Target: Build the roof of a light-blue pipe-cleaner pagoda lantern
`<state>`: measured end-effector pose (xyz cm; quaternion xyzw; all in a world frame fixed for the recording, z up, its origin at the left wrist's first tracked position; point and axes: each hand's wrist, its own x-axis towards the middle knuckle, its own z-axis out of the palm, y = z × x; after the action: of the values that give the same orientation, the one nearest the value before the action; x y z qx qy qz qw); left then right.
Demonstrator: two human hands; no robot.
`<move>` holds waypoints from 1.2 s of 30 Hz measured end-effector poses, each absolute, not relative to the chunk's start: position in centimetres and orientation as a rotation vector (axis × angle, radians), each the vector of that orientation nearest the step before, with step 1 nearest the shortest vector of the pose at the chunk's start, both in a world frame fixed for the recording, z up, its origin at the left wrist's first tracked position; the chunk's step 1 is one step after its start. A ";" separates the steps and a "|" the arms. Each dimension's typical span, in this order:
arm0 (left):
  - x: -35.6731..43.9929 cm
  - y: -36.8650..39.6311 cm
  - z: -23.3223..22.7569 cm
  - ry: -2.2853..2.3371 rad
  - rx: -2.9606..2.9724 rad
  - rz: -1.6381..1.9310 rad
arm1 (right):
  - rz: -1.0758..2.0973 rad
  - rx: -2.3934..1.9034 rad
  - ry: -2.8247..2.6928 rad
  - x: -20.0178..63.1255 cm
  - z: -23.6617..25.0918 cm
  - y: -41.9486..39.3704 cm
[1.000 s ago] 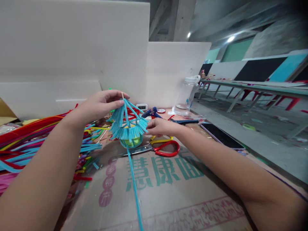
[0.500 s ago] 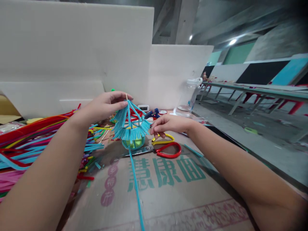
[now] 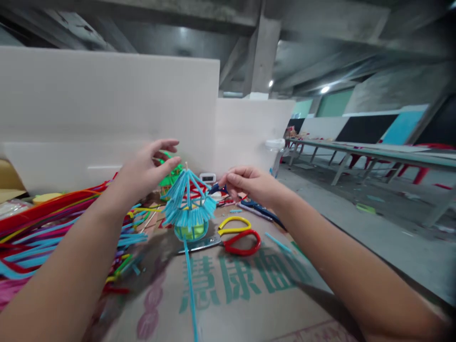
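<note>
Nearest me lies the cardboard (image 3: 249,294) with green print, covering the bench. A blue strand (image 3: 190,289) runs across it toward me from the umbrella (image 3: 188,204), a small cone of blue pipe cleaners that stands upright at mid-bench on a green ball (image 3: 190,231), with a thin stick poking up from its tip. Just right of the ball lie the scissors (image 3: 235,237), with one yellow and one red loop and the blades pointing left under the ball. To the left a heap of pipe cleaners (image 3: 42,228) in red, blue and pink spreads over the bench edge. My left hand (image 3: 147,168) hovers just above and left of the umbrella's tip, fingers spread apart, holding nothing. My right hand (image 3: 249,183) sits right of the umbrella and clear of it, thumb and fingertips pinched together; I cannot tell whether anything is between them. Beyond stand white boards (image 3: 107,109), a bottle (image 3: 275,152), and far right long tables (image 3: 374,152).
</note>
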<state>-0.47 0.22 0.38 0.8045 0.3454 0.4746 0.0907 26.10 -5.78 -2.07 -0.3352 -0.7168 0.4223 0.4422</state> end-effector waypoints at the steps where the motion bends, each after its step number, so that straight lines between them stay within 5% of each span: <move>1: -0.2 -0.6 0.8 1.088 2.394 1.405 | 1.020 -0.830 -1.761 25.7 -1.9 -6.2; 8: 3.6 -4.8 0.4 0.507 2.339 0.774 | 0.881 -0.701 -1.726 21.9 -2.0 -8.9; 18: 3.7 -4.4 -0.5 0.622 2.574 1.438 | 1.160 -0.494 -1.422 20.9 -2.3 -9.4; 28: 3.3 -3.9 -0.6 0.650 2.855 1.210 | 1.273 -0.588 -1.232 21.1 -1.7 -9.7; 36: 3.5 -3.2 -0.8 0.400 3.026 1.534 | 1.472 -0.548 -1.171 20.9 -1.3 -9.9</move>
<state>3.52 -3.20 -0.78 0.8775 0.1161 0.4448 -0.1367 20.94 -9.87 -1.33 -0.2322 -0.4964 0.6237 0.5573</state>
